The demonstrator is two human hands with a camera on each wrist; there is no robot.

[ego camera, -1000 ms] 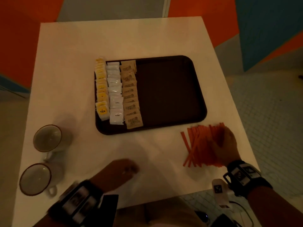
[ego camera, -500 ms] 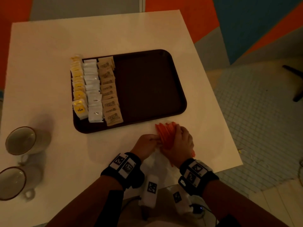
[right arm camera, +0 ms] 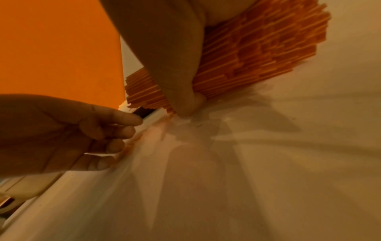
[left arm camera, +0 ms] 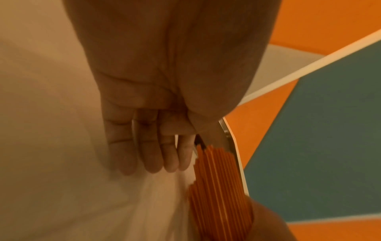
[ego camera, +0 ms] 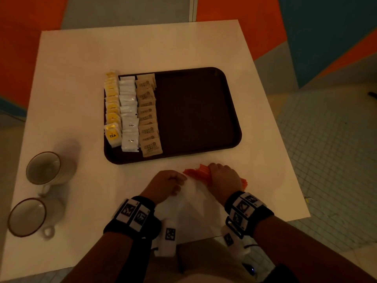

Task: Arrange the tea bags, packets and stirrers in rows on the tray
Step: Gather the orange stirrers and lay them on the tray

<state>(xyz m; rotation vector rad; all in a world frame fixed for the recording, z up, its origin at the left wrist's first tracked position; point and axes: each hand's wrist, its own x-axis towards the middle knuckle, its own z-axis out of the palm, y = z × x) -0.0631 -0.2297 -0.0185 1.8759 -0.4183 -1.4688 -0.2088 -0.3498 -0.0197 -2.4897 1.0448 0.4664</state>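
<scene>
The stirrers (ego camera: 199, 173) are orange. The tray (ego camera: 200, 111) is dark brown; on it the tea bags (ego camera: 112, 111) are white with yellow labels, at their three o'clock plain white packets (ego camera: 129, 117), then tan packets (ego camera: 149, 117) with dark print. The table (ego camera: 142, 48) is white.

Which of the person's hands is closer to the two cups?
Left. The left hand lies between the cups and the right hand, which grips the orange stirrers farther right.
</scene>
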